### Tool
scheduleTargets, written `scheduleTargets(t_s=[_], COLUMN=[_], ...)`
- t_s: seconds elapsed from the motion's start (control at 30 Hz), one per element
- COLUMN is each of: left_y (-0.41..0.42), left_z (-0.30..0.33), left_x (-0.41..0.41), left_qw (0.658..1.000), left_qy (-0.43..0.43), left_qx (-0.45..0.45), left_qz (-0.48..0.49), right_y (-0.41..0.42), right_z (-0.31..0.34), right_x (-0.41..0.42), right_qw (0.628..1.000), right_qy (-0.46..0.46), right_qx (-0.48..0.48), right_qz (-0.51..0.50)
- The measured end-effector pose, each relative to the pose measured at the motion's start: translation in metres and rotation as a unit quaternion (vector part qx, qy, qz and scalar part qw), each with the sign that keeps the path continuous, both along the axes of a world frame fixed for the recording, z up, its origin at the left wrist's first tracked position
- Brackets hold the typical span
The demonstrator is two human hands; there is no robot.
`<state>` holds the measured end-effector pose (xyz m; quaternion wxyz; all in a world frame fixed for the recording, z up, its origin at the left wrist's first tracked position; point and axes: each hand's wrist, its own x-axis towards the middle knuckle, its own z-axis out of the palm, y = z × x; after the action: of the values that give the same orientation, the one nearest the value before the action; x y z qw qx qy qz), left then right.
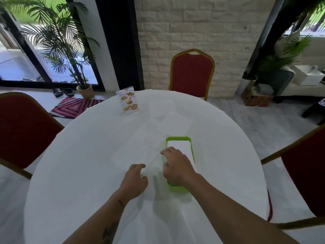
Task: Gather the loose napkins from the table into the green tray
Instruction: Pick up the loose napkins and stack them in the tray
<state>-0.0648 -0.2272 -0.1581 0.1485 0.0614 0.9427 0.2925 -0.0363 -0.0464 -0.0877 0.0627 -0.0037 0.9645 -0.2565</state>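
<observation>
My right hand (pixel 177 164) lies over the green tray (pixel 177 139), fingers bent down onto the napkin stack (pixel 182 147) inside; whether they pinch a sheet I cannot tell. My left hand (pixel 135 178), loosely curled, touches a loose napkin (pixel 139 154) just left of the tray. More napkins (pixel 175 123) lie toward the table's (pixel 88 173) far edge. Judgement: partly done.

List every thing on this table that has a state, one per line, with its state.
green tray: upright on the table, holds a stack of white napkins.
napkin stack: lying flat inside the tray.
loose napkins: flat on the cloth, outside the tray.
menu card: standing upright.
right hand: over the tray, on the stack.
left hand: fingers curled at a napkin beside the tray; grip unclear.
</observation>
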Motion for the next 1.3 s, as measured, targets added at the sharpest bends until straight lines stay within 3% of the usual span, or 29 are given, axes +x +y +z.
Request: scheduleTargets(t_s=[0.17,0.3,0.6,0.83,1.03,1.17,1.3], left_y=[-0.028,-0.039,-0.105,-0.152,-0.172,-0.182,-0.188], left_z=[-0.015,-0.035,-0.029,-0.022,-0.023,-0.026,-0.026], left_x=[-0.025,-0.005,0.03,0.039,0.057,0.071,0.084], left_qw=[0.989,0.979,0.958,0.955,0.957,0.973,0.972], left_qy=[0.005,-0.032,0.075,0.07,0.066,0.072,0.037], left_qx=[-0.133,-0.161,-0.157,-0.109,-0.086,-0.065,-0.109], left_qz=[-0.064,-0.121,-0.23,-0.266,-0.268,-0.208,-0.206], right_y=[-0.037,-0.062,-0.094,-0.106,-0.111,-0.122,-0.135], right_z=[-0.003,-0.016,-0.041,-0.065,-0.084,-0.092,-0.095], right_x=[-0.009,-0.001,0.011,0.029,0.056,0.062,0.065], right_qw=[1.0,0.998,0.997,0.984,0.976,0.962,0.931], right_qy=[-0.007,-0.034,-0.07,-0.136,-0.179,-0.18,-0.184], right_qx=[0.012,0.026,-0.002,0.006,0.019,-0.063,-0.178], right_qz=[0.025,0.044,-0.009,-0.118,-0.12,-0.194,-0.259])
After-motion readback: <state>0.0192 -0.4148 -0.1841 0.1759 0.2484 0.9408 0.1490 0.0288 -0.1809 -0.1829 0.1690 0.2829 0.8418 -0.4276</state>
